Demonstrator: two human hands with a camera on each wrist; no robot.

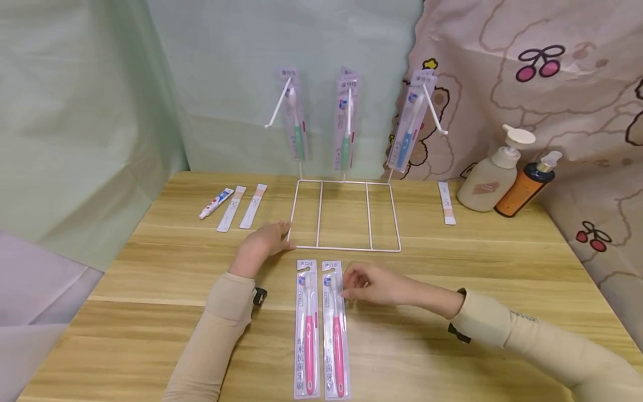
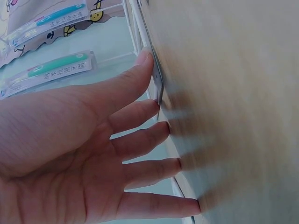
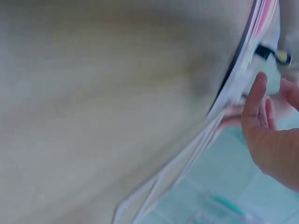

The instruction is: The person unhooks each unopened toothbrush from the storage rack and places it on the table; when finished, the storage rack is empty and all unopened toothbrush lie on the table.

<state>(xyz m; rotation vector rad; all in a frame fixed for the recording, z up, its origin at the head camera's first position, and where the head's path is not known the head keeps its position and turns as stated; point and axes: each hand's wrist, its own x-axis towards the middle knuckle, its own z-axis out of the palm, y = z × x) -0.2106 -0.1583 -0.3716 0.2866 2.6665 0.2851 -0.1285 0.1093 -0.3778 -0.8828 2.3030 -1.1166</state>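
In the head view my left hand is at the near left corner of a white wire display rack. Its thumb touches the wire, and the left wrist view shows the fingers spread and fairly straight, tips against the tabletop. Two packaged pink toothbrushes lie side by side in front: a left one and a right one. Beside the right package's upper edge hovers my right hand, fingers loosely bent, holding nothing. On the rack's hooks hang packaged toothbrushes: green at left, green in the middle, blue at right.
On the left lie a small toothpaste tube and two slim sachets. A third sachet lies at right, near a cream pump bottle and an orange spray bottle. Curtains hang behind the wooden table.
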